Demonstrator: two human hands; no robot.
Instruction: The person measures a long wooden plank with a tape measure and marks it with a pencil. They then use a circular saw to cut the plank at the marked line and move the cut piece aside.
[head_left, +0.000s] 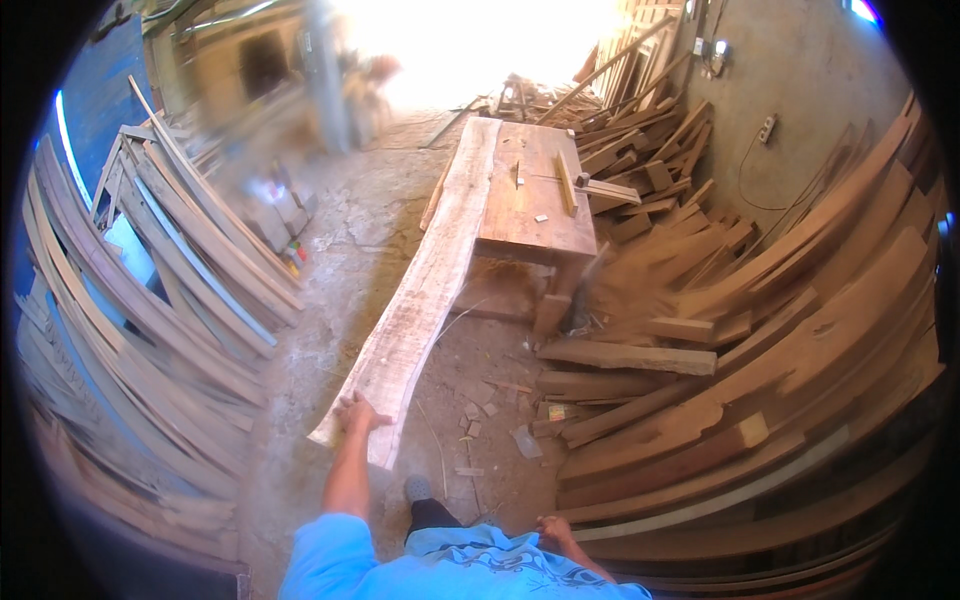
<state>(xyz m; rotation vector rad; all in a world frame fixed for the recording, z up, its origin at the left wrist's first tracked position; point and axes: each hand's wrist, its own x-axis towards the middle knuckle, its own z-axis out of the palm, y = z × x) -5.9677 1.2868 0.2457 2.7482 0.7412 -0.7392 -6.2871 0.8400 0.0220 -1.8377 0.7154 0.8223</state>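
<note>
A long, pale plank (425, 275) with wavy edges runs from the far side of a wooden workbench (530, 225) toward me, its near end jutting out past the bench. My left hand (360, 412) lies on top of the plank close to that near end, fingers spread over the wood. Close to my body on the right is my right hand (553, 533), its fingers curled in, with nothing seen in them. It touches neither the plank nor the bench. On the bench top, beside the plank, rest a narrow wooden strip (565, 184) and a small pale block (541, 218).
Leaning boards (190, 240) line the left side. Large stacked slabs (800, 360) fill the right, with a heap of offcuts (640, 165) behind the bench. Wood scraps (473, 420) litter the floor near my foot. A bright opening lies at the far end.
</note>
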